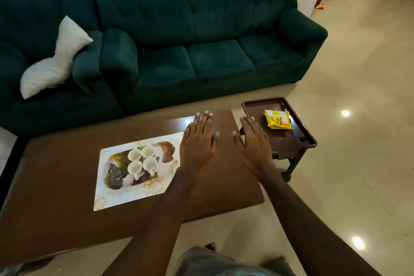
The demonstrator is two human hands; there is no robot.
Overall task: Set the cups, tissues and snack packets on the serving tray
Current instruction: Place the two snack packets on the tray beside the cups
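From the head view, both arms reach out over the right end of the brown counter (67, 175). The left grip (197, 141) is flat, palm down, with straight fingers, and it holds nothing. The right grip (253, 141) is just beside it, flat and loose in the same way, and it holds nothing either (I cannot tell if the palms touch the wood or hang just above it). Four white cups (135, 167) stand close together on a printed mat (125, 195), to the left of the left grip and a little nearer to the person. The left grip is the closer one to them. The serving tray (255, 110) is dark brown and sits on a small stand (293, 163), just off the end of the counter, to the right of the right grip and a bit farther away. Its long side runs away from the person. The right grip is the closer one to it, and its fingertips line up with the tray's near corner. One yellow snack packet (277, 120) already lies on the tray. I see no tissues. I think the cups come next: they must travel from left to right, past both grips, to get to the tray.
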